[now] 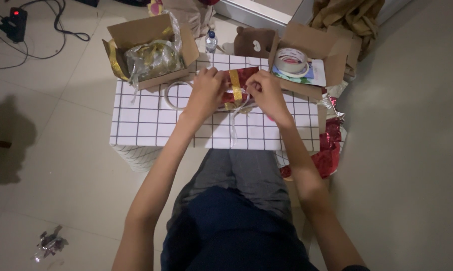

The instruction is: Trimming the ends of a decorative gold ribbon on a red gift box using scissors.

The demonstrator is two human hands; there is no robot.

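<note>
Head view: a small parcel (240, 85) wrapped in shiny red foil with a gold band across it is seen lying on the white grid-patterned table (151, 123), near the far edge and roughly midway along it. The left hand (206, 93) is curled over the parcel's left end, its fingers closed against the wrapping, while the right hand (267, 93) is closed at the right end, where a thin silver ribbon (235, 118) is pinched; the loose ends of that ribbon are trailed toward the near edge of the table. A ring of clear tape (172, 95) is laid just left of the left hand. At the far left corner an open cardboard box (136, 35) holding gold and clear ribbon is placed, and at the far right a second open box (312, 47) with a roll of tape (290, 61) inside. Crumpled red foil (329, 150) is hung beside the table's right end
</note>
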